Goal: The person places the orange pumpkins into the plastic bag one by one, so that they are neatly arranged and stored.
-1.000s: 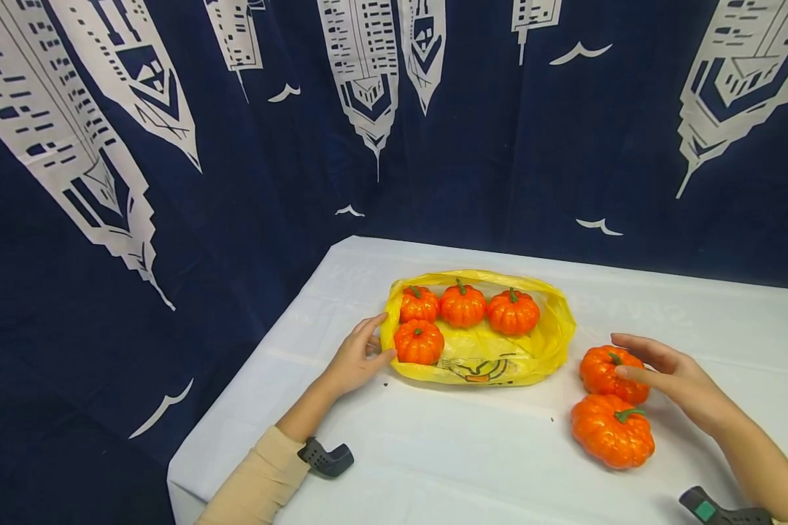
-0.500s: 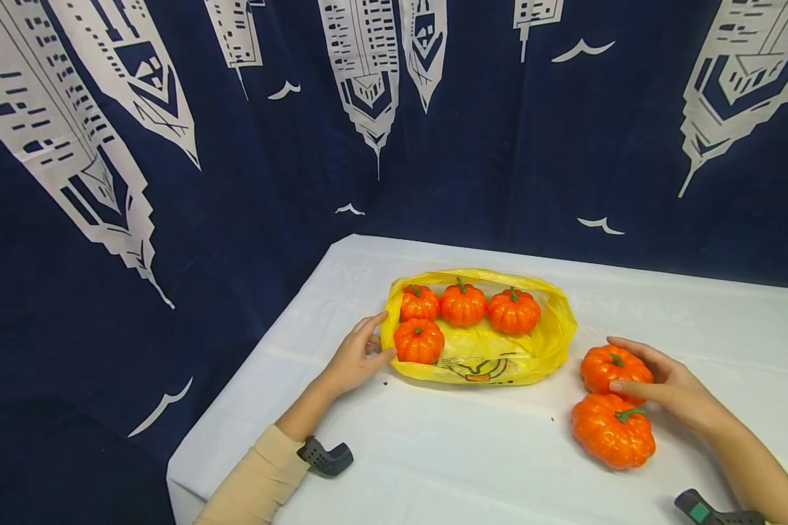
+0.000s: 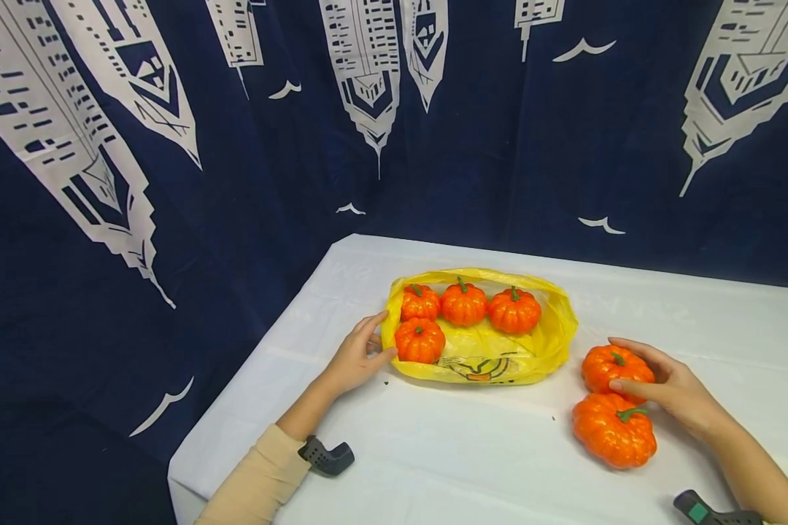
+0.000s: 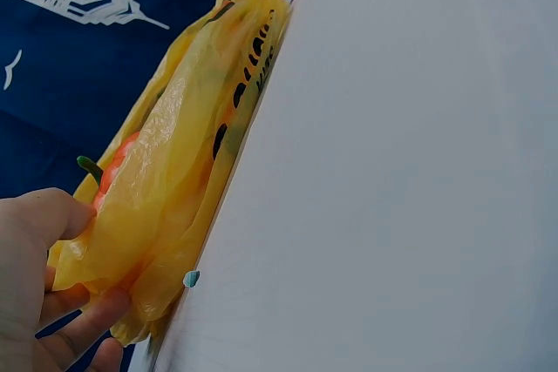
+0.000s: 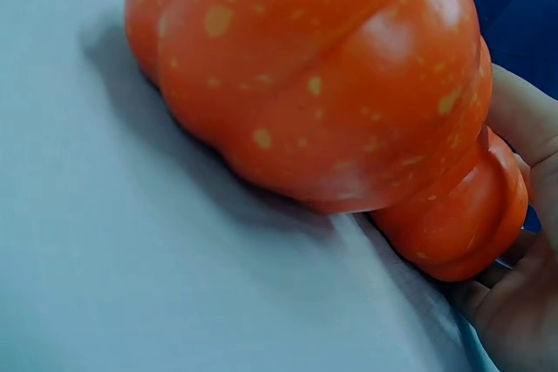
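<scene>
A yellow plastic bag lies on its base with its mouth spread, and several small orange pumpkins with green stems sit inside it. My left hand holds the bag's left end, its thumb at the rim beside a pumpkin and its fingers against the outside in the left wrist view. To the right of the bag, my right hand grips a pumpkin, thumb in front and fingers behind. Nearer me, a larger pumpkin touches or nearly touches the gripped one; in the right wrist view it partly hides it.
A white cloth covers the table, whose left edge slopes away beside my left arm. Behind hangs a dark blue curtain with white building prints. Small dark specks lie on the cloth near the bag.
My right hand has settled round the rear pumpkin, its thumb moving lower and to the left across the front. That pumpkin has shifted slightly right. My left hand and the bag stay put.
</scene>
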Available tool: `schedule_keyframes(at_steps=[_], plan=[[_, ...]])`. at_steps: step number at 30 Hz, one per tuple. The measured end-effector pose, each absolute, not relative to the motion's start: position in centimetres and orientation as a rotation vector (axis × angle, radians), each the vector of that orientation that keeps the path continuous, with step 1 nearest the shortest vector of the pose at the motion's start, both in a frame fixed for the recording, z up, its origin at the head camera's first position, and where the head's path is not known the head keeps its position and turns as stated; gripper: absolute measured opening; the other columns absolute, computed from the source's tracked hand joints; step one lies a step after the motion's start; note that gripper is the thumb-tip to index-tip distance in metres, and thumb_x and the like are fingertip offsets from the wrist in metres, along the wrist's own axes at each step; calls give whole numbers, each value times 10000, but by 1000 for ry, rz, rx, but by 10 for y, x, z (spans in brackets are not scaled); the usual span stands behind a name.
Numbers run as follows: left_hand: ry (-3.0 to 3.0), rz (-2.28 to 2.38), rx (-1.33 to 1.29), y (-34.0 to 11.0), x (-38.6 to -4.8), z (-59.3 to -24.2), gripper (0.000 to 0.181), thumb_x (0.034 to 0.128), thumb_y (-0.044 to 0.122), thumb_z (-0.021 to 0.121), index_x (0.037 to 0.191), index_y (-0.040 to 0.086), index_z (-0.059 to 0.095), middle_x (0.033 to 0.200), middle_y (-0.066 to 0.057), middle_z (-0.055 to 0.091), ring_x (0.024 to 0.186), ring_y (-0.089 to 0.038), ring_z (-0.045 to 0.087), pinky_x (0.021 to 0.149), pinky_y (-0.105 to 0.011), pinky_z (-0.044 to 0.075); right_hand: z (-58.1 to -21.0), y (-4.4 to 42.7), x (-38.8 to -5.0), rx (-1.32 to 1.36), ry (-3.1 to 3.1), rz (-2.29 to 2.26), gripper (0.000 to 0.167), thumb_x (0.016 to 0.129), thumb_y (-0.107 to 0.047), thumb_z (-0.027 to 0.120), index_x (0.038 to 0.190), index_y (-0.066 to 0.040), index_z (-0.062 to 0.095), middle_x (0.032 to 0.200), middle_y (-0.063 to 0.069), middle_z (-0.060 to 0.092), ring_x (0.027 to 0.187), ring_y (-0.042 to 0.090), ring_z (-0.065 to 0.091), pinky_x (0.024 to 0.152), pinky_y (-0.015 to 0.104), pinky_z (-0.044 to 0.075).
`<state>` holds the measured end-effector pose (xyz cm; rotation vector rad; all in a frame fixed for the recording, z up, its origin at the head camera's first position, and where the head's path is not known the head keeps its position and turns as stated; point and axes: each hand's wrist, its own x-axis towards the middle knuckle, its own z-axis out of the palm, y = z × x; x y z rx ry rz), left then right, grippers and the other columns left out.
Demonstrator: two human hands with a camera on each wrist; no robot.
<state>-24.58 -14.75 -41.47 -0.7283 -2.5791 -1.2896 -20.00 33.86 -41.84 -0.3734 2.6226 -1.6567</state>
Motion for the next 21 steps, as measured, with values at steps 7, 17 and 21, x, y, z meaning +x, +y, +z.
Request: schedule_keyframes(at_steps=[7,17,21], plan=[[-2573,-1290,-737,-148,-247,-416,648,908,150,690,1459,-18,392,1397,-173,465,915,-201,587,823,-383,519,-419,339,-200,-368,2609,-1680,577,938,-92,638,1474,-138,431,1223,-295,514,1065,-97,500,816,88,437],[-2574,-1304,-735,-148,-246,-416,650,914,159,687,1466,-7,387,1402,-168,460,916,-197,583,827,-390,521,-415,340,-201,-319,2645,-1629,596,944,-147,644,1491,-138,408,1207,-332,478,1062,-146,463,794,74,422],[-2570,-1303,-744,-148,-247,-416,653,914,160,688,1467,-7,384,1400,-168,462,916,-201,588,832,-392,524,-413,340,-201,-299,2658,-1606,604,944,-168,648,1496,-146,402,1197,-342,465,1052,-155,453,782,75,421]])
